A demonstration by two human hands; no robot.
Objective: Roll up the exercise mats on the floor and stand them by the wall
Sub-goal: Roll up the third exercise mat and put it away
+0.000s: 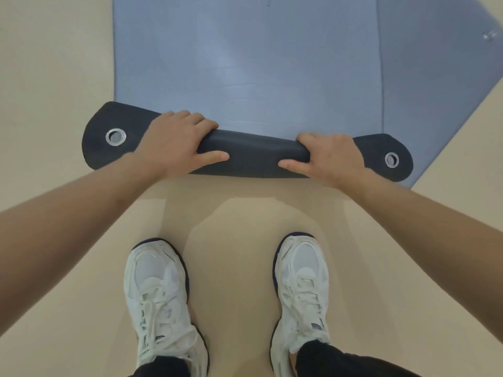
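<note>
A blue-grey exercise mat (245,63) lies flat on the beige floor and stretches away from me. Its near end (253,155) is folded over, showing a dark underside with a metal eyelet at each corner. My left hand (177,140) grips the folded end left of centre, fingers over the far side and thumb on the near side. My right hand (329,156) grips it right of centre the same way. A second mat (435,91) of the same colour lies at an angle under the first one's right side.
My two white trainers (160,300) (302,289) stand on the beige floor (231,227) just in front of the folded end. A small metal eyelet (490,35) shows on the second mat at the far right. No wall is in view.
</note>
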